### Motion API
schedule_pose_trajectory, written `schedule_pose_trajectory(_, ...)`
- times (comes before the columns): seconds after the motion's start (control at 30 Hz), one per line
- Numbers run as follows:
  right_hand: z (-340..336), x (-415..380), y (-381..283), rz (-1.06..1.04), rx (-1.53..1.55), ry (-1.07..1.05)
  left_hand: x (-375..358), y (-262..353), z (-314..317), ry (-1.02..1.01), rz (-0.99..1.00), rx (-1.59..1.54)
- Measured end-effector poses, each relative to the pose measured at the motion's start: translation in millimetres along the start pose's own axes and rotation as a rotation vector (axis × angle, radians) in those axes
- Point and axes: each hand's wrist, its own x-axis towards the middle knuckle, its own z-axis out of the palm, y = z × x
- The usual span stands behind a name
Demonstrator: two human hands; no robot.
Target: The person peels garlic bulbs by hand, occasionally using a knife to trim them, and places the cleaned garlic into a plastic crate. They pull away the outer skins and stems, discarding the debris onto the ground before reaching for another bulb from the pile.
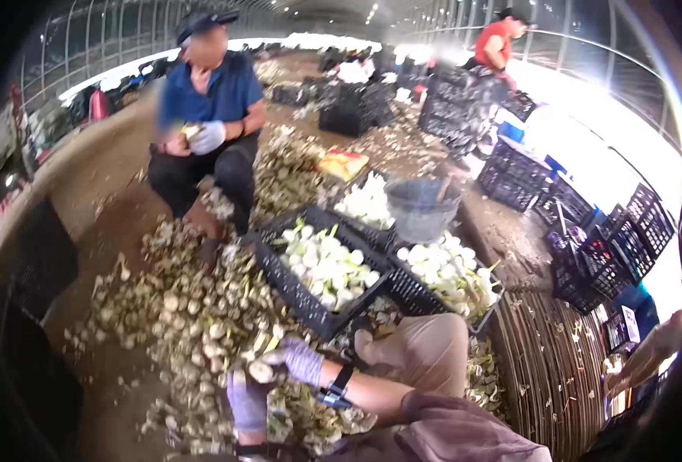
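Observation:
My left hand (247, 402), in a light purple glove, is closed around a garlic bulb (261, 372) low in the view. Gloved the same way, my right hand (302, 362) has a watch at the wrist, and its curled fingers press against the bulb from the other side. A dark patch between the hands is too small to make out. Below and around them lies a heap of garlic bulbs and husks (202, 331). Just beyond my knee, a black crate (291, 289) holds pale trimmed bulbs with some green stems.
Another crate of white bulbs (449, 273) stands right of the first, with a grey bucket (424, 212) behind it. A seated person (214, 100) handles a bulb opposite me. Flattened cardboard (553, 369) and stacked black crates (626, 239) line the right. A person in red (496, 46) is farther back.

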Motion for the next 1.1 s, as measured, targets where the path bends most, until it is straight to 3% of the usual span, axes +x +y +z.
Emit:
schedule_pose_trajectory(0.07,2,-1,4,0.115,0.128,0.114,3,4,-2,0.103,-0.378,-0.665)
schedule_pose_trajectory(0.13,6,1,-1,0.053,-0.052,0.056,-3,-6,-10,0.322,-0.627,-1.202)
schedule_pose_trajectory(0.17,-6,8,14,-0.033,-0.016,0.03,-3,2,-14,0.421,-0.656,-0.932)
schedule_pose_trajectory(0.2,0,4,6,0.046,-0.04,0.053,-8,-6,-23,0.386,-0.616,-0.868)
schedule_pose_trajectory(0.27,-7,16,21,0.035,0.024,0.201,3,15,-21,0.496,-0.471,-1.019)
schedule_pose_trajectory(0.37,-17,27,29,0.014,-0.052,0.391,-3,22,-27,0.39,-0.386,-0.945)
schedule_pose_trajectory(0.47,-39,41,36,0.079,0.052,0.406,-15,26,-41,0.322,-0.434,-0.965)
schedule_pose_trajectory(0.6,-46,49,30,0.052,0.424,0.382,-14,8,-66,0.597,-0.339,-1.092)
schedule_pose_trajectory(0.67,-46,46,22,0.058,0.532,0.354,-15,13,-77,0.617,-0.274,-1.068)
schedule_pose_trajectory(0.8,-46,37,24,0.11,0.569,0.255,-15,15,-58,0.256,-0.52,-0.407)
schedule_pose_trajectory(0.87,-35,35,29,0.118,0.565,0.246,-18,-5,-30,0.099,-0.425,-0.037)
schedule_pose_trajectory(0.93,-22,29,30,0.166,0.432,0.271,-12,7,-13,0.077,-0.495,-0.361)
schedule_pose_trajectory(1.0,-39,32,54,0.238,0.363,0.214,-12,-9,-9,0.013,-0.566,-0.114)
schedule_pose_trajectory(1.1,-47,33,42,0.106,0.368,0.377,-8,13,-23,0.088,-0.619,-0.504)
